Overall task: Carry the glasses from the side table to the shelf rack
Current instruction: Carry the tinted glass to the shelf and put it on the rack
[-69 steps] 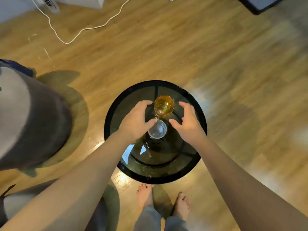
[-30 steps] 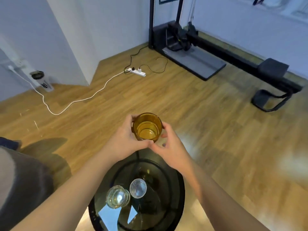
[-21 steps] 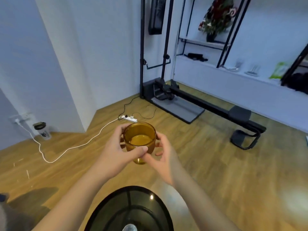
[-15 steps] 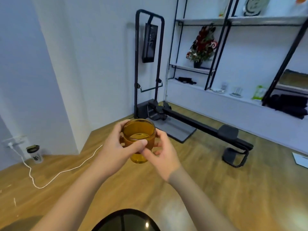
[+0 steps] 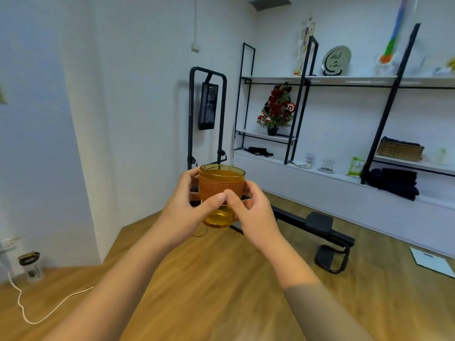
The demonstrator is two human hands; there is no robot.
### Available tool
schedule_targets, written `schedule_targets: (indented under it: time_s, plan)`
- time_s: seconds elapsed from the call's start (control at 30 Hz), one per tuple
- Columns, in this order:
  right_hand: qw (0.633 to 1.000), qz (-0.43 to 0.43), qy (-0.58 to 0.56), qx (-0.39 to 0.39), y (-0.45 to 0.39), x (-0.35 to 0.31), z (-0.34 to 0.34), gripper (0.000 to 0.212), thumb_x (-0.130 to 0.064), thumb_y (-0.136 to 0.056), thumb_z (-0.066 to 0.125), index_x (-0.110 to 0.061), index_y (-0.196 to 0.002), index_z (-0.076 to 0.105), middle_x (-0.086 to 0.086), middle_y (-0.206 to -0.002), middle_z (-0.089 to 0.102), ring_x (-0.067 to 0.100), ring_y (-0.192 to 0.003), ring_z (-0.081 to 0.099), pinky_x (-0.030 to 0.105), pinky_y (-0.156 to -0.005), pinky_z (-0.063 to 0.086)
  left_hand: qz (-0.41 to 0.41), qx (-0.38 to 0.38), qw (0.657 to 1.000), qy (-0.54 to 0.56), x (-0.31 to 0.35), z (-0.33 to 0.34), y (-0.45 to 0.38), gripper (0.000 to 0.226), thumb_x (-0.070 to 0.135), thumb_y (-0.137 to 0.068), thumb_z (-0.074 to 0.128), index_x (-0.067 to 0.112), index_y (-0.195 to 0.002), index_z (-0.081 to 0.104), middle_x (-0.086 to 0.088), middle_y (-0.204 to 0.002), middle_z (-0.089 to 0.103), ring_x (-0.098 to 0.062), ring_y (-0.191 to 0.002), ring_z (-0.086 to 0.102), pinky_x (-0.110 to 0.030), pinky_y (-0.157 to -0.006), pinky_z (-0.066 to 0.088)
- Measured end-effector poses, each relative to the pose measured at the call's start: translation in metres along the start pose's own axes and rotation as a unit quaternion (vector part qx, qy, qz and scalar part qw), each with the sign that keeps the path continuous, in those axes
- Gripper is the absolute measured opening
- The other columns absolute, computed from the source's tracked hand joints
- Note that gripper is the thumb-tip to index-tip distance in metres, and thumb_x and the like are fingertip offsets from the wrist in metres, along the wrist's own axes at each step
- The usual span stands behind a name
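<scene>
Amber glass (image 5: pixel 221 185) is held upright in mid-air above the wooden floor (image 5: pixel 221 279), in front of the chest, gripped from both sides. Left hand (image 5: pixel 187 207) is wrapped round the left side of the glass, fingers curled behind it and thumb laid across the front. Right hand (image 5: pixel 248 207) is curled round the right side, its thumb meeting the left thumb on the front face of the glass. Liquid is seen inside the glass, its surface close below the rim.

Shelf rack (image 5: pixel 302 82) is seen ahead and to the right, against the white wall, well apart from the glass. On its shelves are noted a small decorated tree (image 5: pixel 277 107), a round plate (image 5: pixel 336 60) stood on edge, a woven basket (image 5: pixel 400 150), a green packet (image 5: pixel 355 166) and folded dark cloth (image 5: pixel 394 183). A black exercise machine (image 5: pixel 320 225) is seen on the floor below the rack, its upright frame behind the glass. A shaker bottle (image 5: pixel 30 267) and a white cable (image 5: pixel 37 313) are seen at lower left by the wall.
</scene>
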State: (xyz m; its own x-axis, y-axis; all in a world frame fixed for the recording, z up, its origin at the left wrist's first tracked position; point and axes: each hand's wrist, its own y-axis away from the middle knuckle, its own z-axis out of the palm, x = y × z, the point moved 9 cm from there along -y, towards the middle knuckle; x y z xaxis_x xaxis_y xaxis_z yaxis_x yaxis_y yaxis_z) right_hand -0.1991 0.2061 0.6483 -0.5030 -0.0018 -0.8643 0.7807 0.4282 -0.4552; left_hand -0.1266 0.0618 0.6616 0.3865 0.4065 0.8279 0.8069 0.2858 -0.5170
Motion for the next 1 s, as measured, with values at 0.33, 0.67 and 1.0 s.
schedule_targets:
  time_s: [0.33, 0.67, 1.0]
  plan:
    - [1.0, 0.009, -0.023, 0.012, 0.006, -0.017, -0.012, 0.071, -0.067, -0.084, 0.063, -0.029, -0.141, 0.05, -0.001, -0.131, 0.066, 0.024, -0.112, 0.069, 0.05, -0.089, 0.063, 0.012, -0.059, 0.997, 0.04, 0.008, 0.016, 0.002, 0.088, 0.06, -0.07, 0.086, 0.072, -0.134, 0.025, 0.042, -0.121, 0.057, 0.014, -0.109, 0.062, -0.007, -0.072, 0.054]
    - [0.991, 0.066, -0.097, 0.058, 0.025, 0.001, -0.05, 0.06, -0.065, -0.081, 0.066, -0.029, -0.129, 0.06, -0.003, -0.121, 0.073, 0.014, -0.105, 0.074, 0.039, -0.082, 0.065, 0.028, -0.121, 0.99, 0.066, 0.013, 0.066, 0.0, 0.101, 0.059, -0.072, 0.083, 0.065, -0.147, 0.015, 0.029, -0.129, 0.059, 0.005, -0.115, 0.063, -0.025, -0.088, 0.059]
    - [0.984, 0.072, -0.055, 0.156, 0.042, 0.023, -0.18, 0.067, -0.064, -0.079, 0.069, -0.025, -0.133, 0.059, -0.002, -0.123, 0.073, 0.013, -0.104, 0.075, 0.037, -0.082, 0.065, 0.044, -0.18, 0.975, 0.125, 0.023, 0.201, -0.025, 0.093, 0.029, -0.086, 0.082, 0.052, -0.15, 0.02, 0.011, -0.133, 0.059, 0.004, -0.11, 0.066, -0.012, -0.079, 0.055]
